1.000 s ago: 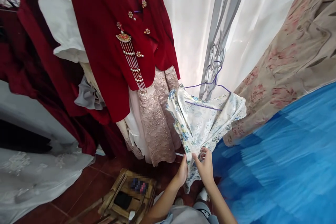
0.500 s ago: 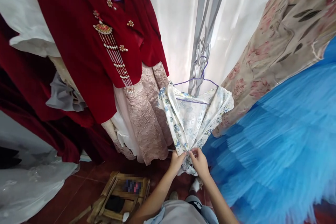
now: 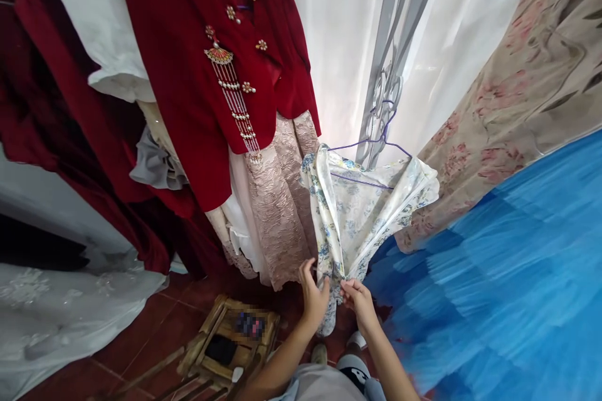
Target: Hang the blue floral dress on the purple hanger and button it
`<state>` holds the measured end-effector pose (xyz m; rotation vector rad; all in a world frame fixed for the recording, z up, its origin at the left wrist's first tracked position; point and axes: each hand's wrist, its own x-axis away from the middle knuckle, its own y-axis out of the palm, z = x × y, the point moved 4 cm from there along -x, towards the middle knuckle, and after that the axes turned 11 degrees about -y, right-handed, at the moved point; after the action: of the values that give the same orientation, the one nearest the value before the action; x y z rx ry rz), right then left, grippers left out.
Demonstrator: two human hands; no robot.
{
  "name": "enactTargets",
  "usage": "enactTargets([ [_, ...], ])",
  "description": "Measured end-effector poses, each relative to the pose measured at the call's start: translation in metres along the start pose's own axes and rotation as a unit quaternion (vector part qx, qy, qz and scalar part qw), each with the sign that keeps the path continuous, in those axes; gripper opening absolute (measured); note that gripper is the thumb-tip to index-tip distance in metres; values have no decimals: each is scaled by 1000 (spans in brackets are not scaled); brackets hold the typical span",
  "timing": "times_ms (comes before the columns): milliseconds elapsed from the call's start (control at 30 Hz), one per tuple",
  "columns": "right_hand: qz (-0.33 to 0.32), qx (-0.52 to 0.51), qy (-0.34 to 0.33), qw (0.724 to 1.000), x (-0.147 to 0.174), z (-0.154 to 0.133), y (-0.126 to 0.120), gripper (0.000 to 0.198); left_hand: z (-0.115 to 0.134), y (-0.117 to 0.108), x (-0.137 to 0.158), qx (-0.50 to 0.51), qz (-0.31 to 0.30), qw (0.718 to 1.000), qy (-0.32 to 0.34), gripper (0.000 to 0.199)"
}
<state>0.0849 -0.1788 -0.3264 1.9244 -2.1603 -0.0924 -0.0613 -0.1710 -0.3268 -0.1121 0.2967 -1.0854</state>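
A white V-necked top with blue flowers (image 3: 324, 219) hangs on a thin purple wire hanger (image 3: 362, 142) in front of me. My right hand (image 3: 358, 299) pinches the top's front where the two neckline edges come together. Beside it, my left hand (image 3: 314, 296) has thumb and fingers apart, close to the left side of the top; whether it touches the cloth I cannot tell. Below the hands, the lower part of the top hangs down in folds.
A dark red jacket (image 3: 179, 75) over a pink textured skirt (image 3: 277, 213) hangs at left. A blue tulle skirt (image 3: 493, 288) and a beige floral dress (image 3: 498, 119) fill the right. A wooden stool (image 3: 211, 332) stands on the floor; grey metal bars (image 3: 399, 25) rise behind the hanger.
My left hand has let go of the top's front and moved slightly left with its fingers spread. The right hand keeps its pinch. The view has shifted left.
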Motion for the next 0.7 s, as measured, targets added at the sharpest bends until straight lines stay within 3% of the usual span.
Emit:
enactTargets([
  [67,8,-52,38,998,7,6,7,47,0,5,10,-42,-96,993,46,40],
  [133,1,-80,56,995,12,6,15,47,-2,12,17,-68,-175,981,51,33],
  [300,20,-88,38,995,4,-27,21,44,-1,23,11,-98,-197,974,52,12],
  [467,46,-101,-40,993,-42,-111,12,41,-3,39,10,-166,-254,950,68,18],
  [700,2,-173,-116,978,-131,-248,22,22,-5,46,5,-234,-262,934,67,17],
])
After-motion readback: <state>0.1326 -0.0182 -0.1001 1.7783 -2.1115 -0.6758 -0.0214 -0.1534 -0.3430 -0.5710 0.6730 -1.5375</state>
